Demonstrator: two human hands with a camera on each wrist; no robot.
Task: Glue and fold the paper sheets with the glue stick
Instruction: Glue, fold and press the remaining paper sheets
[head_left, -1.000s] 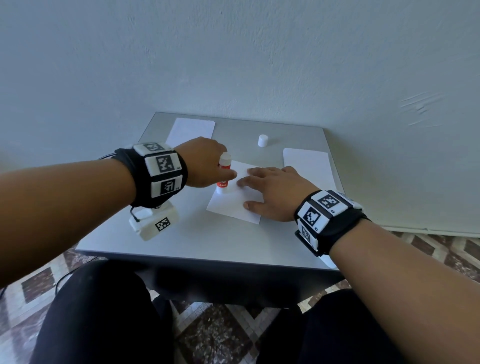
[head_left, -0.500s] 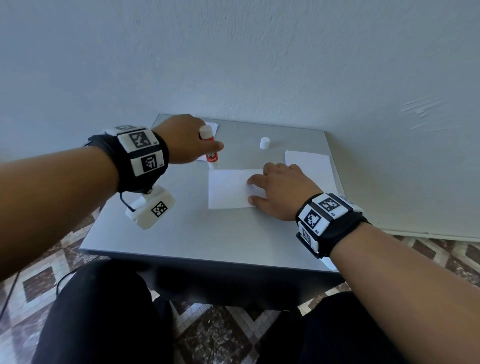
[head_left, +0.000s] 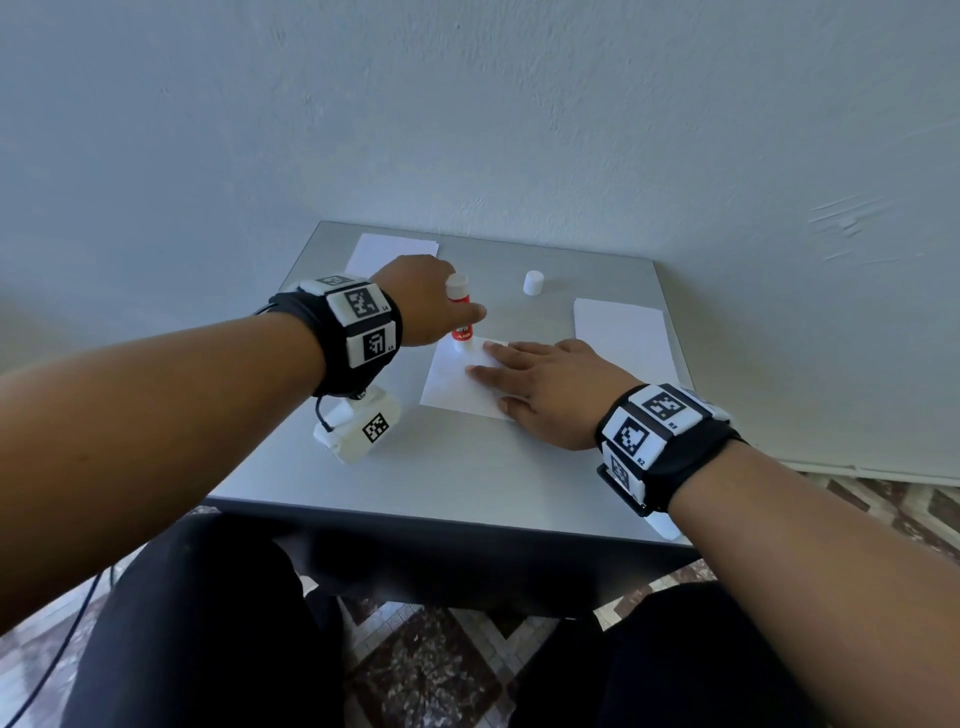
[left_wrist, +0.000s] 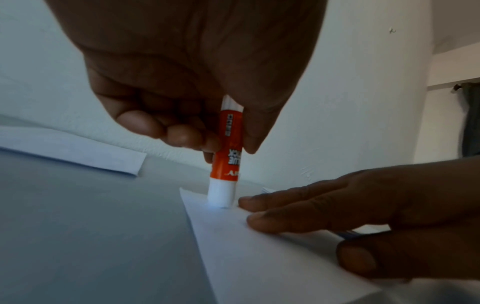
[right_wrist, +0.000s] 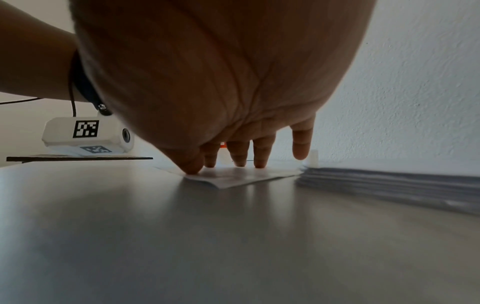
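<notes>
A red glue stick (head_left: 460, 317) with white ends stands upright, tip down on the far left corner of a white paper sheet (head_left: 448, 383) in the middle of the table. My left hand (head_left: 441, 312) grips its barrel with fingers and thumb; in the left wrist view the glue stick (left_wrist: 227, 158) meets the sheet (left_wrist: 259, 257) just beside my right fingertips. My right hand (head_left: 545, 389) lies flat on the sheet's right half, fingers straight and pressing down. In the right wrist view those fingertips (right_wrist: 239, 162) touch the sheet (right_wrist: 233, 178).
The glue stick's white cap (head_left: 533, 283) stands at the back of the grey table (head_left: 441, 478). A stack of white sheets (head_left: 621, 332) lies at the right, and more paper (head_left: 389, 249) at the far left corner. A wall rises right behind the table.
The left hand lifted the glue stick off the sheet toward the far left, then brought it back down onto the sheet's far left corner. The right hand stayed pressing the sheet.
</notes>
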